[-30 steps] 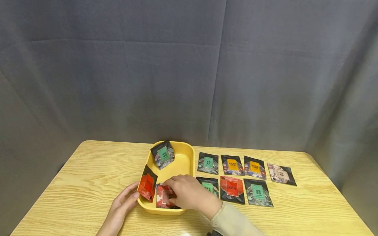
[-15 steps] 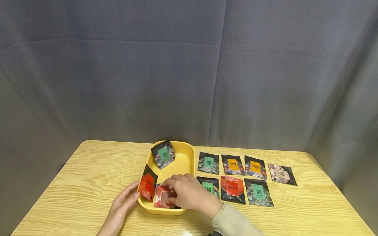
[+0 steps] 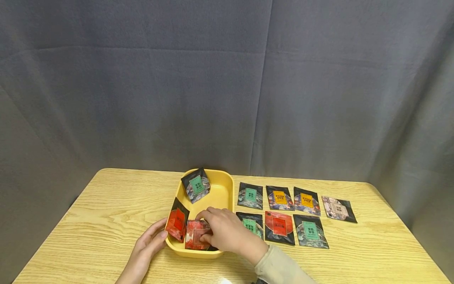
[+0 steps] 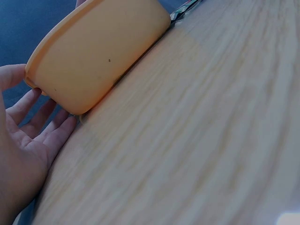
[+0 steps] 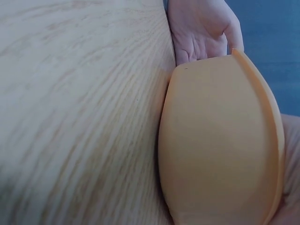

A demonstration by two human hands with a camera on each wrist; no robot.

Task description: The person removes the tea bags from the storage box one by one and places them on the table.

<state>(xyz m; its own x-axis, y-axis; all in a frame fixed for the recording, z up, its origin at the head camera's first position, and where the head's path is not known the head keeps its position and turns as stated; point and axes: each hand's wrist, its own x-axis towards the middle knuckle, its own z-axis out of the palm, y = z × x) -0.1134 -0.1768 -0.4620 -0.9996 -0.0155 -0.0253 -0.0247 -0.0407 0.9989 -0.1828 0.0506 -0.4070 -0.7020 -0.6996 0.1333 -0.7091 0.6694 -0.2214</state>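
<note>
A yellow plastic bin (image 3: 216,197) stands on the wooden table. My left hand (image 3: 144,246) holds its left side, thumb at the rim and fingers against the outer wall, as the left wrist view shows. My right hand (image 3: 227,232) reaches over the near right rim and pinches a red sachet (image 3: 194,236) lying at the bin's near end; the hand covers part of it. Along the bin's left wall leans a red-and-black sachet (image 3: 177,223). At the far left corner a black sachet with a green label (image 3: 196,186) rests against the rim.
Right of the bin, several flat sachets lie in two rows, among them a green-labelled one (image 3: 250,196), an orange-labelled one (image 3: 280,198) and a red one (image 3: 279,228). A pale pink-and-black sachet (image 3: 338,209) lies farthest right. A grey curtain (image 3: 227,98) hangs behind the table.
The red sachet under my right hand has shifted slightly left and turned a little straighter in the bin. My left hand and the other sachets stay put.
</note>
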